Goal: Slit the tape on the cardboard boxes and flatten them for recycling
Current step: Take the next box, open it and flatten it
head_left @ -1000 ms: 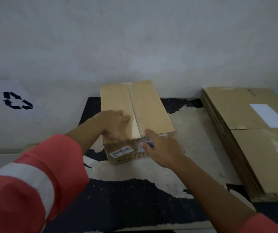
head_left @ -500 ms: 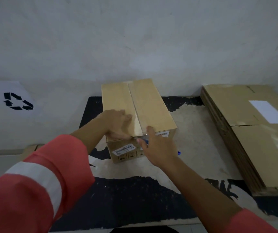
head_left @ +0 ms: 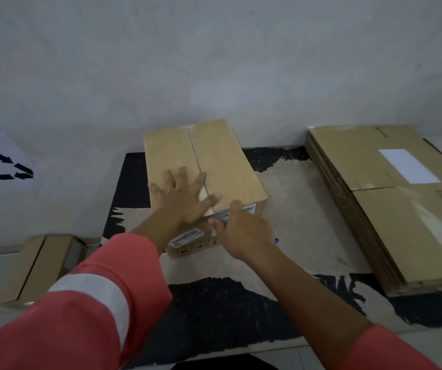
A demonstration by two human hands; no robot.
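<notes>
Worn black mat [head_left: 214, 311] against a pale wall [head_left: 214, 62]; we list the items from the centre out.

1. Closed cardboard box [head_left: 225, 166]: at mat centre, at our 12 o'clock, its long side running toward the wall. A seam [head_left: 195, 156] runs down its top, and a barcode label [head_left: 185, 237] is on the near end.
2. Our left hand [head_left: 185, 196]: flat on the box top, fingers straight and spread, pressing across the seam's near end.
3. Our right hand [head_left: 243, 231]: at the box's near top edge, fingers curled round a blue cutter [head_left: 223, 222]. We cannot see its blade.
4. Stack of flattened boxes [head_left: 390, 222]: at the box's 3 o'clock, well apart, with a white label [head_left: 408, 165] on top.
5. Small box [head_left: 38, 268]: at 8 o'clock, off the mat.
6. Recycling sign [head_left: 3, 166]: at 9 o'clock.
</notes>
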